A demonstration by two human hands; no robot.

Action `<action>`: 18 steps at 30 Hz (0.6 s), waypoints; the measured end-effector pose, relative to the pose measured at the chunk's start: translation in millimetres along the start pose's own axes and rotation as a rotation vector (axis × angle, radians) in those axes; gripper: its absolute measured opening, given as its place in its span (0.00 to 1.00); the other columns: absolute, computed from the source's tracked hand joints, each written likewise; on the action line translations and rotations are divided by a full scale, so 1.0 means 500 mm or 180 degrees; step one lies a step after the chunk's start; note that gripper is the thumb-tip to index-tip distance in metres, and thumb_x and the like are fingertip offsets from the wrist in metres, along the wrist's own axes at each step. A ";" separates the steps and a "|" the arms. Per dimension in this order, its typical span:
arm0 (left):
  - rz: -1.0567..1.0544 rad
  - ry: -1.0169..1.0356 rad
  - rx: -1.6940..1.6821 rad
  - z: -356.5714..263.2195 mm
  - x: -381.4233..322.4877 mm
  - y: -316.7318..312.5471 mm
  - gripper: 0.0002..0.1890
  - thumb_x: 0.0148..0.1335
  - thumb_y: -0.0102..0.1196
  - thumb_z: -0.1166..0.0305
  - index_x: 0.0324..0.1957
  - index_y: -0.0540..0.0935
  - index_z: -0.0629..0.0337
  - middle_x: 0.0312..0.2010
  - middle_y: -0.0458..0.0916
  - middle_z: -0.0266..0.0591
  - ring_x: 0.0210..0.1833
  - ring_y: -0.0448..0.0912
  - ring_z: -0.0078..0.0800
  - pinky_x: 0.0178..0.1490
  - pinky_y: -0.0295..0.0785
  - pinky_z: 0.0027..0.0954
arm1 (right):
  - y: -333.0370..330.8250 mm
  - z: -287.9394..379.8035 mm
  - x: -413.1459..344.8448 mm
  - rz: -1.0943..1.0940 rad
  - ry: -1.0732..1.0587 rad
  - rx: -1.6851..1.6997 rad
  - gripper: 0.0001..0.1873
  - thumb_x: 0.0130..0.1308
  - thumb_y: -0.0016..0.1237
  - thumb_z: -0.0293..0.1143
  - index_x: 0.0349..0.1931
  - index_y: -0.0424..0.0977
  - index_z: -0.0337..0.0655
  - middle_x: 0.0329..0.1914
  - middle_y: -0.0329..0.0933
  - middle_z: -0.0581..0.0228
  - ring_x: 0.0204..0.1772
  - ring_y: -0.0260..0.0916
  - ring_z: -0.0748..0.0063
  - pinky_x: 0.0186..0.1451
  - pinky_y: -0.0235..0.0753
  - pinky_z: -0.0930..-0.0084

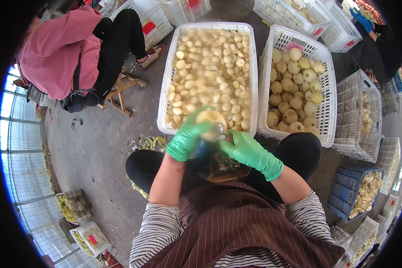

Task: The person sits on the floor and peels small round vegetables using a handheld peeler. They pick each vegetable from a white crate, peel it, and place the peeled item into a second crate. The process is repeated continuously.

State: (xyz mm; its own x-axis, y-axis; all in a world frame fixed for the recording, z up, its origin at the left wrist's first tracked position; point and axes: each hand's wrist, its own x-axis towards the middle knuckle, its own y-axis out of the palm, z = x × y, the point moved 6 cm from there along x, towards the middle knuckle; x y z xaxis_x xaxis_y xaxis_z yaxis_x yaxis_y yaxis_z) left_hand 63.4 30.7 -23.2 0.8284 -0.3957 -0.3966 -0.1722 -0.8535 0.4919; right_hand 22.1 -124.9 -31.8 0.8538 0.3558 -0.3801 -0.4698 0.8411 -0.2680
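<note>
My left hand (189, 135), in a green glove, grips a pale peeled fruit (209, 120), blurred by motion, over the near edge of a white plastic tub. My right hand (241, 147), gloved alike, is closed around the handle of a metal coring spoon (218, 128), whose rounded end lies against the fruit; blur hides its exact shape. The white tub (162, 80) before me holds many pale fruit halves (226, 85) in cloudy liquid. To its right stands a white perforated crate (331, 100) of whole peeled fruits (296, 78).
A person in a pink jacket (65, 50) sits at the left beside a wooden stool (120, 88). Another person's blue-gloved hand (363, 20) shows at top right. A grey crate (348, 114) and a blue crate (345, 194) stand at right. Peelings (149, 142) lie near my left knee.
</note>
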 end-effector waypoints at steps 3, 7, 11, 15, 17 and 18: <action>-0.0060 0.0307 0.0110 -0.007 0.001 0.021 0.38 0.52 0.65 0.61 0.65 0.66 0.63 0.57 0.73 0.46 0.56 0.76 0.40 0.58 0.76 0.42 | 0.048 -0.017 -0.021 0.1290 0.0912 0.2382 0.14 0.70 0.45 0.39 0.33 0.70 0.35 0.15 0.65 0.73 0.16 0.62 0.75 0.18 0.64 0.74; -0.0262 0.0769 -0.0545 0.030 -0.017 0.062 0.39 0.56 0.63 0.54 0.67 0.64 0.58 0.57 0.71 0.46 0.55 0.75 0.38 0.55 0.76 0.37 | 0.104 0.080 -0.037 0.3385 0.0213 0.6051 0.16 0.78 0.34 0.38 0.36 0.70 0.38 0.11 0.53 0.82 0.11 0.50 0.88 0.11 0.52 0.85; -0.0038 0.0304 -0.1530 0.081 -0.019 0.069 0.38 0.62 0.54 0.42 0.66 0.64 0.55 0.54 0.72 0.44 0.53 0.74 0.37 0.50 0.77 0.36 | 0.131 0.093 -0.011 0.3171 0.0432 0.6684 0.15 0.75 0.40 0.39 0.31 0.66 0.41 0.10 0.55 0.80 0.09 0.49 0.86 0.08 0.51 0.85; -0.0625 0.0926 -0.1413 0.059 0.018 0.002 0.38 0.65 0.51 0.40 0.66 0.65 0.58 0.60 0.71 0.48 0.61 0.72 0.43 0.61 0.73 0.45 | 0.042 0.017 0.030 0.0589 0.0506 0.3307 0.15 0.71 0.49 0.40 0.43 0.74 0.34 0.17 0.69 0.74 0.14 0.62 0.77 0.15 0.64 0.80; -0.0853 0.1054 -0.1373 0.052 0.033 -0.024 0.38 0.64 0.52 0.40 0.66 0.66 0.58 0.62 0.69 0.50 0.64 0.69 0.47 0.64 0.70 0.52 | -0.052 0.012 0.045 -0.1461 0.0082 0.1650 0.17 0.70 0.50 0.40 0.46 0.74 0.31 0.24 0.74 0.69 0.21 0.67 0.78 0.22 0.68 0.80; -0.0940 0.0901 -0.1772 0.062 0.037 -0.031 0.38 0.63 0.54 0.40 0.66 0.66 0.57 0.64 0.67 0.50 0.65 0.68 0.48 0.64 0.69 0.55 | -0.051 0.014 0.051 -0.1328 0.0149 0.1482 0.18 0.70 0.50 0.40 0.47 0.73 0.31 0.25 0.74 0.69 0.22 0.67 0.79 0.22 0.68 0.81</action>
State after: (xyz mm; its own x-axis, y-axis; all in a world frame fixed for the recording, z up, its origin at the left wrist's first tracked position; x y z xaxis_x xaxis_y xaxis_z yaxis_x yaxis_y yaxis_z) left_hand 65.1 26.1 -61.9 0.9187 -0.0051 -0.3949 0.3188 -0.5807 0.7491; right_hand 57.2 -134.5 -28.6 0.9285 -0.0501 -0.3679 0.0569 0.9983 0.0077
